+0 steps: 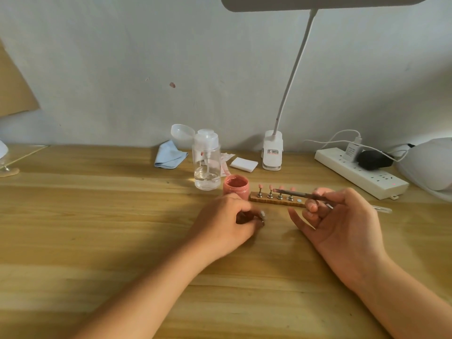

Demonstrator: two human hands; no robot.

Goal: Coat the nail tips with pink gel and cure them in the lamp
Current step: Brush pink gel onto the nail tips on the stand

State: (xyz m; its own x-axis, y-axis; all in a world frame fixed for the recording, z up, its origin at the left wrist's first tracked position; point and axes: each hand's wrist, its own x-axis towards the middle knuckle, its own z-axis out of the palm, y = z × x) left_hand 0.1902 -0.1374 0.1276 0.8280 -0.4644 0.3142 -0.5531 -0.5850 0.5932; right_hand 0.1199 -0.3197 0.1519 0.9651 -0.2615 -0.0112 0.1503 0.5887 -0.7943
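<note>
An open pot of pink gel [236,184] stands mid-table. Just right of it lies a wooden holder bar [277,201] with several small metal stands carrying pink nail tips [271,187]; one slot at its right end shows a bare magnet. My right hand [342,218] grips a thin gel brush [297,194], its tip hovering over the stands. In front of the bar, low over the table, my left hand [230,221] pinches a small metal nail stand [262,214]; motion blur hides its nail tip. The white curing lamp [430,165] sits at the far right edge.
A clear pump bottle [206,165] stands behind the pot, with a blue cloth [170,156], white pads [244,164] and a clip-on desk lamp [272,152] by the wall. A white power strip [362,174] with plugs lies at the right.
</note>
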